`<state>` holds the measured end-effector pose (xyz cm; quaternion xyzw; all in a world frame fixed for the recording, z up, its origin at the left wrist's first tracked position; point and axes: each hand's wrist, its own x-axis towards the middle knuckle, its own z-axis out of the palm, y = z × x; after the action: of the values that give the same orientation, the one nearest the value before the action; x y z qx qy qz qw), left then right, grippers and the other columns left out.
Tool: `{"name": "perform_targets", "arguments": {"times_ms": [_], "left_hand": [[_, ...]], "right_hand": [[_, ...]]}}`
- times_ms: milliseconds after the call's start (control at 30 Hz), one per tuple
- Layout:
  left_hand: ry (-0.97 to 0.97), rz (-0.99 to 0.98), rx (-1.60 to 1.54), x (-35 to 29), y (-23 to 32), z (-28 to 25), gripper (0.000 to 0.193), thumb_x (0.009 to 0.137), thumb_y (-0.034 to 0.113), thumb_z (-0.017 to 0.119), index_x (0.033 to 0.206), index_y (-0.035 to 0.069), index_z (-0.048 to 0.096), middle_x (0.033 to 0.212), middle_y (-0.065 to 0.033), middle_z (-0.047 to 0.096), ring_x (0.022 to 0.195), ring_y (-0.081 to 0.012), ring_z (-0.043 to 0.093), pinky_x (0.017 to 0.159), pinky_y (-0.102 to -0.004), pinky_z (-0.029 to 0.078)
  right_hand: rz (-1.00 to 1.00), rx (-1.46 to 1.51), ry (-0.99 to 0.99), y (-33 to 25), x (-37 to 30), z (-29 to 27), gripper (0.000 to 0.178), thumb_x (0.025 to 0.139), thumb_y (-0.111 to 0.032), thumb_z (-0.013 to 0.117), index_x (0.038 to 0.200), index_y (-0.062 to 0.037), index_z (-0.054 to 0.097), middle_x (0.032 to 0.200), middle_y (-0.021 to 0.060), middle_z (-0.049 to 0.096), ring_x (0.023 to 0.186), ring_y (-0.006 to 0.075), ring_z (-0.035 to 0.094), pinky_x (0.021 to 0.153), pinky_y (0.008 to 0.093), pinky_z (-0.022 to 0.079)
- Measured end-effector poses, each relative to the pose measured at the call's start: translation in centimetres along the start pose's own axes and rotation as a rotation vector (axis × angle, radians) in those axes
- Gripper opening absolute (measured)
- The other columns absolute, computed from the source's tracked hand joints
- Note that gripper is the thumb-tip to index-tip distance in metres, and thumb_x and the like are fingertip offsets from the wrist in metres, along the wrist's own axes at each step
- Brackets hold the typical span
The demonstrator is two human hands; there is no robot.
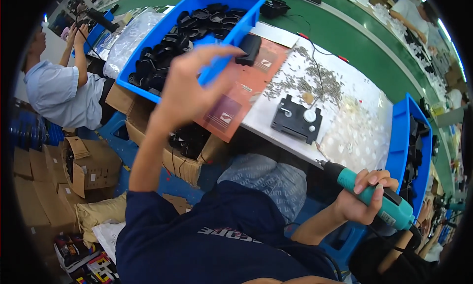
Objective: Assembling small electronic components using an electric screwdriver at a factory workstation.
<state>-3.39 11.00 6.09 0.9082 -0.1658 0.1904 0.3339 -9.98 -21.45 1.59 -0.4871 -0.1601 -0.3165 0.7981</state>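
My right hand (362, 198) is wrapped round a teal and black electric screwdriver (374, 193), whose bit points at the table's front edge. My left hand (194, 84), blurred, is raised over the near side of a blue bin (140, 91) of black plastic parts. Its thumb and index finger are spread apart, and the index fingertip comes close to a black box-shaped part (250, 49); contact cannot be made out. A black fixture (297, 119) with a white round piece (309, 116) on it lies on the white table top (261, 109).
Many small screws (315, 79) and pale small parts (352, 136) are scattered behind and beside the fixture. Another blue bin (400, 141) stands at the right. Cardboard boxes (93, 166) fill the left floor. A person in a light blue shirt (61, 94) sits at left.
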Motion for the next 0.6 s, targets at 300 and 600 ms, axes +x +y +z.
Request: {"name": "perform_targets", "arguments": {"times_ms": [300, 600], "left_hand": [[-0.408, -0.057, 0.334, 7.0, -17.1, -0.3, 0.036, 0.067, 0.006, 0.071, 0.103, 0.000, 0.066, 0.092, -0.0198, 0.067, 0.084, -0.0290, 0.066, 0.077, -0.0358, 0.052], [-0.327, -0.104, 0.293, 7.9, -17.2, -0.6, 0.013, 0.070, 0.005, 0.069, 0.081, -0.002, 0.068, 0.075, -0.0139, 0.067, 0.071, -0.0217, 0.065, 0.070, -0.0317, 0.051]], "right_hand": [[0.028, -0.028, -0.058, 0.4, -0.4, 3.7, 0.011, 0.080, -0.009, 0.051, 0.088, -0.0026, 0.046, 0.079, 0.0105, 0.050, 0.047, 0.0116, 0.042, 0.048, 0.0224, 0.036], [-0.005, -0.071, -0.018, 0.0, -0.5, 3.0, 0.012, 0.079, -0.008, 0.051, 0.088, -0.0018, 0.046, 0.078, 0.0124, 0.051, 0.047, 0.0118, 0.042, 0.048, 0.0230, 0.037]]}}
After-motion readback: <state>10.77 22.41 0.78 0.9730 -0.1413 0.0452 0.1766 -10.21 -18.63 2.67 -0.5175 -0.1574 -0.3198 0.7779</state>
